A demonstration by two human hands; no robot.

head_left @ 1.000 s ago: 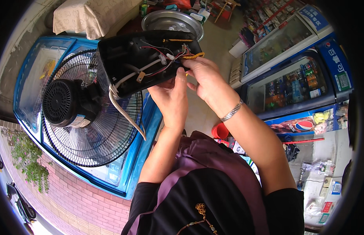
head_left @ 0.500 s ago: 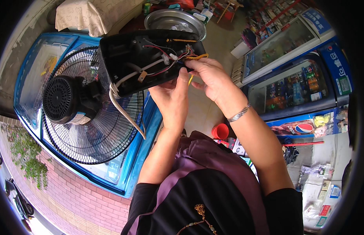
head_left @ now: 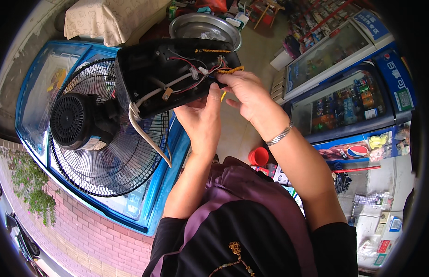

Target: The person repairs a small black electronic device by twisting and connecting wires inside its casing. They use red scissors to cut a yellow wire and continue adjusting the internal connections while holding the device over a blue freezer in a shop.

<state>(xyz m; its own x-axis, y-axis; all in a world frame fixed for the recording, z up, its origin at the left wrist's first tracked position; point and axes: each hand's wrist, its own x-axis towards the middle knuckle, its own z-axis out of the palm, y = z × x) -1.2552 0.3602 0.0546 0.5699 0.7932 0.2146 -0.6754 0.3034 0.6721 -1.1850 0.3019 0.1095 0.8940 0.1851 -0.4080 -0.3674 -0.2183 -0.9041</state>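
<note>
A black fan housing (head_left: pixel 139 64) lies opened in front of me, its hollow side up, with a white connector (head_left: pixel 203 70) and thin coloured wires (head_left: pixel 184 58) inside. My left hand (head_left: pixel 201 115) grips its near edge, thumb on the rim and fingers hidden underneath. At the housing's right end my right hand (head_left: pixel 247 91) is closed, its fingertips pinching among the wires and partly hidden by the rim. A yellow cord (head_left: pixel 233 70) loops beside those fingertips. A white power cable (head_left: pixel 147 138) hangs out of the left end. To the left are the fan's motor (head_left: pixel 69 121) and wire cage (head_left: pixel 122 177).
Behind the fan stands a blue chest freezer (head_left: pixel 152 217) with a glass top. A metal basin (head_left: pixel 182 23) lies beyond the housing, and a cloth-covered table (head_left: pixel 94 21) is far left. Drinks coolers (head_left: pixel 334 111) line the right side. A red cup (head_left: pixel 259 156) stands low beside my right arm.
The housing has dropped very slightly in view. Both hands keep nearly the same places, the left on the edge and the right among the wires.
</note>
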